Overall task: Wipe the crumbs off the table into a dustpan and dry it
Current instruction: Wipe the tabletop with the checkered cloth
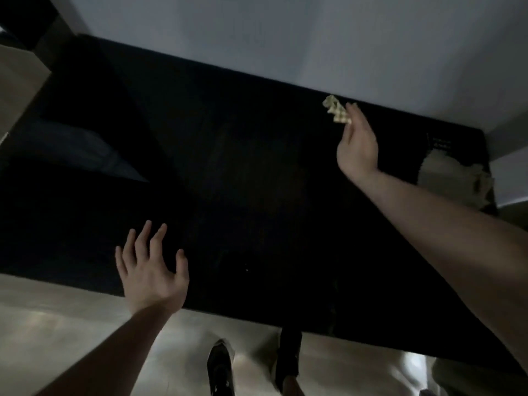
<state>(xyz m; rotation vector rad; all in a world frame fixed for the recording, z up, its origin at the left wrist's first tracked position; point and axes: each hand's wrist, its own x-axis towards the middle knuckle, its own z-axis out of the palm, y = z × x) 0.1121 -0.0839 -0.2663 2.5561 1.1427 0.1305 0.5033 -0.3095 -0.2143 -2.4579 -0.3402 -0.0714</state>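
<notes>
A black table (228,172) fills the middle of the head view. My right hand (357,144) reaches to the table's far edge, where its fingertips pinch a small yellow-and-white checked cloth (337,111). My left hand (154,270) lies with fingers spread over the near edge of the table and holds nothing. A tiny pale crumb (246,270) shows on the dark top near the front. A crumpled beige cloth (457,178) lies at the table's right end. No dustpan is in view.
A pale wall (285,38) stands right behind the table. A light floor (71,324) runs along the near side, with my dark shoe (220,367) and a black table leg (290,358) below the front edge. Something dark and bluish (85,155) lies at the left.
</notes>
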